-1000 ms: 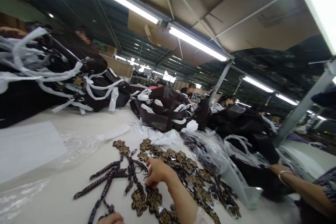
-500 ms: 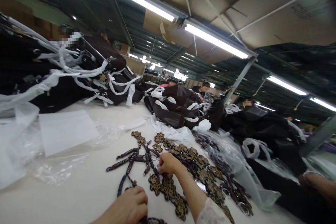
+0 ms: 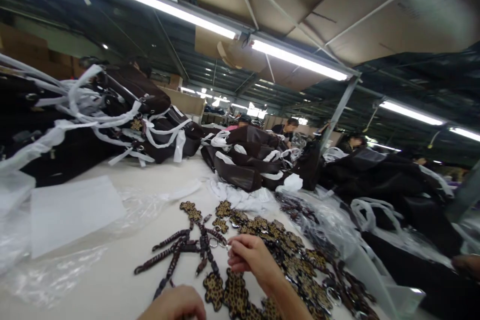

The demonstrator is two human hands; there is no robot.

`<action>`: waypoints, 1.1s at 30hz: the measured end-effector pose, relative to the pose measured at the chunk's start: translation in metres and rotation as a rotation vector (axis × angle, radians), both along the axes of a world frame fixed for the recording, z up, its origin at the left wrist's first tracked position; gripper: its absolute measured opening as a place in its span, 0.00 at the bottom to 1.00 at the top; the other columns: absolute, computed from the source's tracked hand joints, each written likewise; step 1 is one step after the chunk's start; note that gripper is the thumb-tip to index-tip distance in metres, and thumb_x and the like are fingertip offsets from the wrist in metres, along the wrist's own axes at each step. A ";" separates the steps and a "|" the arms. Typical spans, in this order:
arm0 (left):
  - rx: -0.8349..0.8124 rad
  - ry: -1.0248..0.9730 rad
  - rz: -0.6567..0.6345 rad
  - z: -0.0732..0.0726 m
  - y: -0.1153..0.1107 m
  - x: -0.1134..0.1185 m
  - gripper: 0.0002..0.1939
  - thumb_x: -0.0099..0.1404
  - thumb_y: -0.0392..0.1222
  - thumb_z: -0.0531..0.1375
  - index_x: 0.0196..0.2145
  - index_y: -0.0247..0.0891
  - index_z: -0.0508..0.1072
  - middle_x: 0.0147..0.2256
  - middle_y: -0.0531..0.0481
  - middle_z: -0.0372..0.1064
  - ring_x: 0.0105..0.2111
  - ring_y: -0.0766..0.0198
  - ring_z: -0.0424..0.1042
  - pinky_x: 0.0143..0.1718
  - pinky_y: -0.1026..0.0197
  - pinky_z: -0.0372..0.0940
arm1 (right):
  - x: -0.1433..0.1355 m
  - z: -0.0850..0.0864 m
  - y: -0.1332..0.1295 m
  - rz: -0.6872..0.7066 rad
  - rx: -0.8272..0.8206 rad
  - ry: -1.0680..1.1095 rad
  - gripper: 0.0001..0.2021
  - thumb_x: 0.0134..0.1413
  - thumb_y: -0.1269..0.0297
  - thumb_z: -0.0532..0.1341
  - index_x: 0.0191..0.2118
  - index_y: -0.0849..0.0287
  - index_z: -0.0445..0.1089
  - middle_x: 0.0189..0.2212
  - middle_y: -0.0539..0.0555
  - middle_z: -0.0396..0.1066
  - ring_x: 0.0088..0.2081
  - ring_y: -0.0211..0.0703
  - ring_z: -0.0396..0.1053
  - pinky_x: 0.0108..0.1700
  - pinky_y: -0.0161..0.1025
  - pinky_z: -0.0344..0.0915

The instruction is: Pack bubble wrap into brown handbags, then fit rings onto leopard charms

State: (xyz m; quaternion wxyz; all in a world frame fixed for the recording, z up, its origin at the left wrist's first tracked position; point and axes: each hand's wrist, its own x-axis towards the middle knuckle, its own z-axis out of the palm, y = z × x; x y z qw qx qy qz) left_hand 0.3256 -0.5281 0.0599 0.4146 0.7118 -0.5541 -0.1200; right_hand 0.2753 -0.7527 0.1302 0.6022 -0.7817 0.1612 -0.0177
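Note:
My right hand [image 3: 245, 257] pinches the metal ring end of a dark braided strap [image 3: 216, 235] near the middle of the table. My left hand [image 3: 176, 302] is low in the view, its fingers curled and partly cut off by the bottom edge; what it holds is hidden. Several dark braided straps [image 3: 157, 257] lie left of my right hand. Leopard-print flower-shaped charms [image 3: 235, 292] lie between and below my hands, and a heap of more such charms [image 3: 292, 247] spreads to the right.
Dark brown bags with white-wrapped handles [image 3: 240, 167] are piled behind. A white sheet [image 3: 77, 212] and clear plastic [image 3: 56, 275] lie at left. More plastic [image 3: 330, 230] covers straps at right. A metal post [image 3: 339, 112] rises behind, with people [image 3: 288, 127] farther back.
The view has shifted, and the table items sit lower and slightly left. My right hand's fingers have turned leftward at the ring. My left hand has moved nearer the bottom edge.

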 end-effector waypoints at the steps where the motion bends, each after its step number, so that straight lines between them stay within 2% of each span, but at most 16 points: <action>1: 0.032 0.164 0.094 0.021 -0.003 -0.003 0.14 0.67 0.53 0.54 0.33 0.40 0.71 0.32 0.51 0.73 0.33 0.63 0.69 0.35 0.65 0.61 | -0.010 0.001 0.001 -0.026 0.065 -0.048 0.21 0.53 0.46 0.65 0.38 0.61 0.71 0.26 0.47 0.73 0.27 0.35 0.75 0.30 0.32 0.73; 3: 0.077 0.454 0.218 0.061 -0.016 -0.011 0.17 0.68 0.51 0.50 0.29 0.37 0.68 0.28 0.51 0.69 0.30 0.64 0.68 0.31 0.64 0.61 | -0.029 0.001 0.005 -0.064 0.160 -0.122 0.28 0.42 0.37 0.68 0.35 0.61 0.71 0.25 0.48 0.73 0.25 0.36 0.74 0.25 0.31 0.71; 4: 0.100 0.512 0.221 0.077 -0.026 -0.016 0.17 0.66 0.52 0.50 0.28 0.37 0.67 0.26 0.52 0.67 0.27 0.65 0.66 0.28 0.64 0.59 | -0.038 0.000 0.007 -0.084 0.195 -0.156 0.30 0.37 0.35 0.69 0.33 0.60 0.70 0.24 0.48 0.73 0.23 0.36 0.73 0.22 0.30 0.69; 5: 0.104 0.529 0.215 0.090 -0.038 -0.020 0.17 0.66 0.53 0.51 0.28 0.37 0.66 0.24 0.53 0.65 0.25 0.65 0.64 0.27 0.64 0.58 | -0.045 -0.002 0.009 -0.107 0.228 -0.186 0.30 0.35 0.35 0.69 0.31 0.60 0.70 0.23 0.48 0.73 0.21 0.35 0.71 0.19 0.29 0.67; 7: 0.116 0.518 0.171 0.104 -0.060 -0.027 0.18 0.64 0.54 0.51 0.25 0.37 0.65 0.22 0.55 0.62 0.23 0.67 0.60 0.25 0.64 0.54 | -0.056 -0.007 0.013 -0.162 0.291 -0.232 0.29 0.34 0.35 0.71 0.29 0.59 0.68 0.19 0.47 0.72 0.18 0.34 0.69 0.16 0.28 0.65; 9: 0.125 0.587 0.105 0.106 -0.077 -0.033 0.18 0.62 0.54 0.51 0.23 0.38 0.62 0.20 0.56 0.59 0.21 0.68 0.55 0.22 0.64 0.49 | -0.067 -0.012 0.014 -0.207 0.349 -0.256 0.28 0.34 0.36 0.71 0.27 0.58 0.67 0.18 0.47 0.71 0.16 0.35 0.68 0.14 0.29 0.63; 12: 0.129 0.812 0.066 0.100 -0.089 -0.038 0.15 0.57 0.52 0.53 0.22 0.39 0.62 0.17 0.58 0.55 0.18 0.70 0.49 0.20 0.64 0.43 | -0.085 -0.015 0.008 -0.139 0.346 -0.281 0.22 0.44 0.41 0.70 0.31 0.56 0.71 0.23 0.50 0.74 0.22 0.40 0.73 0.20 0.32 0.69; 14: 0.126 0.899 0.109 0.095 -0.091 -0.039 0.13 0.55 0.51 0.54 0.21 0.39 0.62 0.16 0.59 0.54 0.17 0.71 0.48 0.19 0.65 0.42 | -0.095 -0.014 0.001 -0.042 0.190 -0.387 0.13 0.51 0.49 0.68 0.35 0.53 0.75 0.31 0.52 0.76 0.31 0.44 0.76 0.29 0.35 0.73; 16: 0.133 0.949 0.155 0.090 -0.091 -0.039 0.13 0.54 0.51 0.55 0.21 0.39 0.61 0.15 0.59 0.54 0.16 0.72 0.48 0.19 0.65 0.41 | -0.101 -0.013 -0.006 0.028 -0.086 -0.537 0.04 0.54 0.61 0.67 0.37 0.49 0.78 0.38 0.54 0.77 0.39 0.46 0.75 0.37 0.36 0.73; 18: 0.170 1.002 0.166 0.086 -0.091 -0.038 0.13 0.53 0.51 0.56 0.21 0.40 0.60 0.15 0.60 0.54 0.15 0.72 0.48 0.18 0.65 0.40 | -0.102 -0.015 -0.010 0.057 -0.321 -0.646 0.07 0.55 0.69 0.65 0.37 0.47 0.78 0.41 0.53 0.77 0.43 0.47 0.75 0.43 0.36 0.71; 20: 0.218 0.991 0.143 0.084 -0.090 -0.038 0.15 0.55 0.53 0.54 0.21 0.40 0.61 0.15 0.59 0.55 0.16 0.71 0.49 0.19 0.65 0.42 | -0.100 -0.018 -0.010 0.045 -0.380 -0.650 0.08 0.57 0.69 0.63 0.36 0.47 0.78 0.37 0.52 0.78 0.38 0.45 0.76 0.41 0.35 0.71; 22: 0.190 0.832 0.146 0.087 -0.088 -0.038 0.17 0.60 0.54 0.52 0.22 0.39 0.63 0.18 0.57 0.58 0.19 0.69 0.53 0.21 0.65 0.47 | -0.098 -0.022 -0.007 -0.046 -0.266 -0.569 0.06 0.60 0.60 0.62 0.33 0.49 0.77 0.27 0.50 0.77 0.29 0.43 0.74 0.33 0.34 0.71; 25: 0.055 0.591 0.113 0.097 -0.082 -0.039 0.16 0.65 0.50 0.50 0.28 0.38 0.67 0.25 0.55 0.62 0.26 0.67 0.59 0.28 0.65 0.54 | -0.097 -0.026 0.000 -0.240 -0.026 -0.412 0.15 0.55 0.45 0.64 0.31 0.51 0.76 0.19 0.49 0.74 0.20 0.41 0.71 0.25 0.33 0.69; 28: 0.032 0.650 -0.044 0.102 -0.078 -0.040 0.07 0.62 0.43 0.55 0.31 0.37 0.68 0.27 0.55 0.66 0.28 0.68 0.62 0.30 0.65 0.57 | -0.097 -0.028 0.007 -0.291 0.096 -0.374 0.18 0.49 0.43 0.68 0.31 0.54 0.76 0.17 0.49 0.74 0.18 0.39 0.70 0.23 0.32 0.68; 29: 0.037 0.692 -0.057 0.101 -0.078 -0.040 0.05 0.61 0.41 0.56 0.31 0.37 0.67 0.26 0.55 0.67 0.27 0.68 0.62 0.29 0.66 0.57 | -0.098 -0.029 0.009 -0.292 0.128 -0.384 0.18 0.48 0.43 0.68 0.31 0.54 0.76 0.17 0.49 0.74 0.18 0.38 0.70 0.22 0.32 0.67; 33: 0.074 0.879 0.021 0.091 -0.082 -0.042 0.12 0.58 0.49 0.60 0.27 0.38 0.65 0.20 0.59 0.63 0.17 0.73 0.55 0.18 0.68 0.50 | -0.101 -0.032 0.006 -0.243 0.244 -0.444 0.18 0.45 0.45 0.71 0.36 0.52 0.78 0.25 0.52 0.78 0.23 0.41 0.74 0.26 0.34 0.71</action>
